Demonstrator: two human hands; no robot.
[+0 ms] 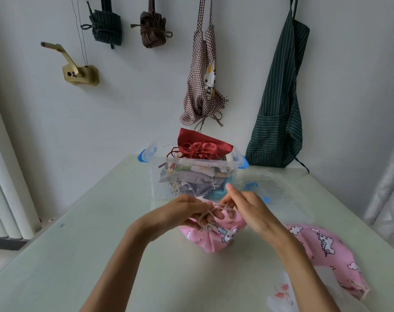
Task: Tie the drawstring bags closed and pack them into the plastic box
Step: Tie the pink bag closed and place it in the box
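Beige drawstring in both hands' grip

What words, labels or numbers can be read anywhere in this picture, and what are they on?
No readable text anywhere.
Brass wall crank bracket: a dark mark, too blurred to read.
Checked hanging apron: a cartoon rabbit picture, no words.
Pink drawstring bags: cartoon animals and clouds only.

Single head-worn view, facing forward and down, close over table
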